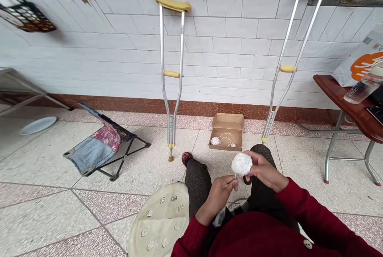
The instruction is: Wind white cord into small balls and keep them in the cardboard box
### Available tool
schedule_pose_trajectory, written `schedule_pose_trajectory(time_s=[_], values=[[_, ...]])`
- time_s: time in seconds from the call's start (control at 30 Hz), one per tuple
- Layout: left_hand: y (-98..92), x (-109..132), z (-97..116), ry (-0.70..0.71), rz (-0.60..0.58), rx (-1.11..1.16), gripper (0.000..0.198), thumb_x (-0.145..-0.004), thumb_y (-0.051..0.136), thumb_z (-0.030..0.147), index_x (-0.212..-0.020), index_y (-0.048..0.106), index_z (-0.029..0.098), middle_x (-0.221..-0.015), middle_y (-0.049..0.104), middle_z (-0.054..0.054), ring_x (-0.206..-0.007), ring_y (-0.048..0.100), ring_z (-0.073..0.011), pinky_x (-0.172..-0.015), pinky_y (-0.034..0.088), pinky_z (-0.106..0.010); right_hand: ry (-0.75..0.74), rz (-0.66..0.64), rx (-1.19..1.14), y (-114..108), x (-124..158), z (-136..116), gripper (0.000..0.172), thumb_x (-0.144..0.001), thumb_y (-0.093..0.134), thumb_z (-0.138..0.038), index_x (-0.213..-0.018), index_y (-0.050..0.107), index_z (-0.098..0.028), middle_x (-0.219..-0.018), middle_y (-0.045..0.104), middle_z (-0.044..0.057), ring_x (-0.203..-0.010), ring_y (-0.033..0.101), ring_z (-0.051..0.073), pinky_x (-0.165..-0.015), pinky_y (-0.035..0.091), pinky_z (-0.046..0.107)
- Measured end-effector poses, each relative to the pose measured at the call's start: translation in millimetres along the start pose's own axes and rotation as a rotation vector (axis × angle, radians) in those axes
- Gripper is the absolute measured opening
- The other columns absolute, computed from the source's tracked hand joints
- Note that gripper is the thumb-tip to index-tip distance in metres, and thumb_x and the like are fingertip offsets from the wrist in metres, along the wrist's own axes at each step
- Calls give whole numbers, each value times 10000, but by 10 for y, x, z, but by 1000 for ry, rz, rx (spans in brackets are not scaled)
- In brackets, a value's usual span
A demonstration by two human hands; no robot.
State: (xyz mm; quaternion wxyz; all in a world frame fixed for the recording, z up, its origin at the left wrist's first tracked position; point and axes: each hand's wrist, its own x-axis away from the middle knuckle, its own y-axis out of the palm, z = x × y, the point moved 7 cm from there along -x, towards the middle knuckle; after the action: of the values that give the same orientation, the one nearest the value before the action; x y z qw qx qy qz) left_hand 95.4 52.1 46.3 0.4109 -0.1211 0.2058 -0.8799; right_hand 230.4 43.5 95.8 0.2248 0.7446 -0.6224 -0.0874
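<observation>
The right hand (267, 172) reaches in from the right with its forearm slanting left and away, the fingers curled and the thumb bent around the side of a white ball of yarn (241, 163), which it grasps. The left hand (220, 196) sits nearer and to the left, back of the hand up, its thumb and forefinger pinching a strand (235, 176) just below the ball. Both wrists come out of dark red sleeves (302, 201), and the ball is held up between the hands, over the gap between the knees. Beyond it on the floor, an open cardboard box (228, 121) holds a smaller ball (215, 141) at its left end, with loose thread beside it. One crutch (171, 74) stands far left of the box, another crutch (287, 69) far right. A round stool (161, 225) is near, left of the legs.
</observation>
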Motion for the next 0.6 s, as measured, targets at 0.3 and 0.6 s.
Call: schedule_pose_trajectory(time_s=[0.3, 0.6], values=[[-57, 137, 272, 158, -85, -151, 368, -955, 432, 350, -700, 626, 169, -732, 632, -25, -760, 560, -153, -799, 406, -257, -213, 428, 780, -565, -362, -62, 347, -576, 723, -223, -887, 570, -214, -714, 588, -36, -610, 506, 126, -543, 356, 226], [-334, 17, 257, 171, -11, -104, 315, -942, 456, 331, -820, 697, 168, -836, 687, -50, -847, 602, -182, -903, 425, -321, 262, -286, 247, 5, 136, 632, 476, -577, 757, -178, -1024, 594, -193, -806, 592, -19, -632, 526, 112, -518, 415, 204]])
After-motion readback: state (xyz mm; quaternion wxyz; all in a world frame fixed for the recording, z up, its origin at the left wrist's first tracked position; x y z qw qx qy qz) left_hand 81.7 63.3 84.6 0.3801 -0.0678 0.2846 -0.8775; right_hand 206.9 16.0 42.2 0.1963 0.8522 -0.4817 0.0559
